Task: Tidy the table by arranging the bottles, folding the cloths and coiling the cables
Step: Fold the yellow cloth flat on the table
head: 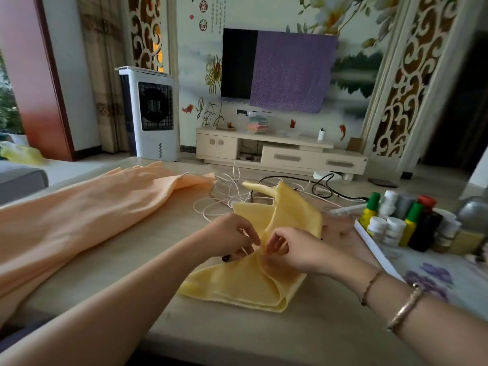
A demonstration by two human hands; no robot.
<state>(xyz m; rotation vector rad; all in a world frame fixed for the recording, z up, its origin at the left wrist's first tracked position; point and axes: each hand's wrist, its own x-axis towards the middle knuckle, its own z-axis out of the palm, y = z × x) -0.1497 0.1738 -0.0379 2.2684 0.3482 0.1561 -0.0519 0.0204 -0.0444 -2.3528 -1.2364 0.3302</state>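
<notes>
A yellow cloth (253,283) lies partly folded in the middle of the table (237,336), one corner standing up at the back. My left hand (229,237) and my right hand (293,250) meet over its centre, each pinching a fold of the fabric. A large peach cloth (87,215) is spread loosely over the left side of the table. White and black cables (237,192) lie tangled behind the yellow cloth. Several bottles (406,220) stand grouped in a white tray (375,247) at the right.
A metal pot (472,210) sits behind the bottles at the far right. A floral mat (433,276) covers the table's right end. Beyond the table stand a white air cooler (153,114) and a TV cabinet (280,151).
</notes>
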